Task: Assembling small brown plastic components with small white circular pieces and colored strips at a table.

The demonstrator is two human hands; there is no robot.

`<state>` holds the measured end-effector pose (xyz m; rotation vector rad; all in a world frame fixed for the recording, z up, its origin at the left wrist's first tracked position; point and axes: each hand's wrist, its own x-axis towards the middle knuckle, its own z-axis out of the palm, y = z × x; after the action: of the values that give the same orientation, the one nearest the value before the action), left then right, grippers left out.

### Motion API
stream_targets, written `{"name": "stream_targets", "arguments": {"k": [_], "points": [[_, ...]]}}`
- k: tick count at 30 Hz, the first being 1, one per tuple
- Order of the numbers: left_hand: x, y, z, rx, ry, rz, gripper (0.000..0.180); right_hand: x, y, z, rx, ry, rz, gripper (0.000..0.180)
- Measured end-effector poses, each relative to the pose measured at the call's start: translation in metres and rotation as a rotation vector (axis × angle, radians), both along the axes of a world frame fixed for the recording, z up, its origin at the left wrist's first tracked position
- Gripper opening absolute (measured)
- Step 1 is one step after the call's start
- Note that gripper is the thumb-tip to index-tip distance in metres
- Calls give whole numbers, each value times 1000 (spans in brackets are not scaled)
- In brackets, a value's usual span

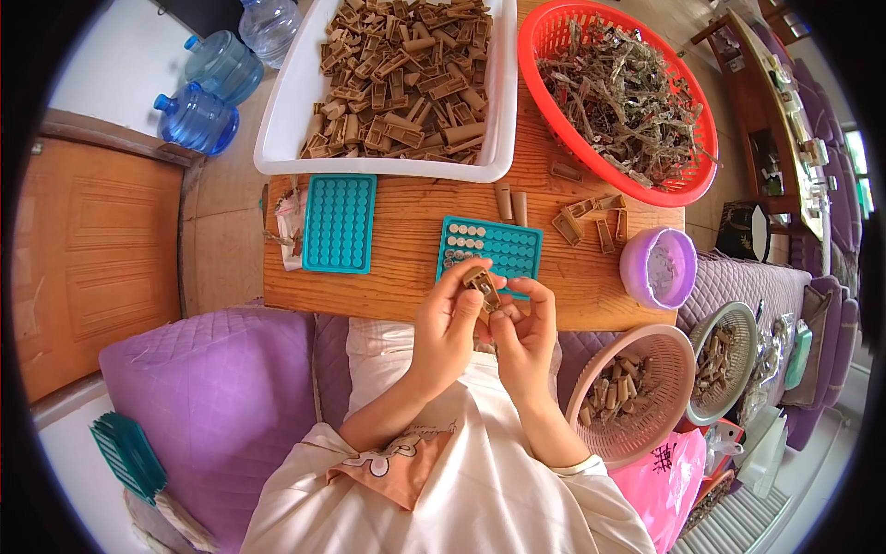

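Both hands meet above the table's near edge, fingers curled shut around one small brown plastic piece (482, 286): the left hand (446, 328) pinches it from the side, the right hand (524, 334) supports it from below. Just beyond lie two teal trays (340, 222), one white bin (288, 111) of brown pieces, and one red basket (544, 55).

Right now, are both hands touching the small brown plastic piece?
Touching. The head view shows left hand and right hand fingertips pinching the small brown plastic piece.
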<state>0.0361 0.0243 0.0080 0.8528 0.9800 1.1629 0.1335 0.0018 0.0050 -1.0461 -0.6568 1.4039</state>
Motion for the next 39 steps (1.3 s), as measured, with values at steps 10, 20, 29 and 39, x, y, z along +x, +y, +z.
{"name": "stream_targets", "arguments": {"k": [10,20,29,39], "points": [[-17,11,-10,-258,-547,110,27,-1,21,4,209,-694,128,35],[-28,15,-9,-274,-526,200,28,-12,30,-12,12,-336,283,39],[-31,14,-15,-87,-299,227,31,-9,44,-9,51,-365,461,39],[-33,2,-5,86,-18,260,32,-26,38,-4,0,-181,310,30]]}}
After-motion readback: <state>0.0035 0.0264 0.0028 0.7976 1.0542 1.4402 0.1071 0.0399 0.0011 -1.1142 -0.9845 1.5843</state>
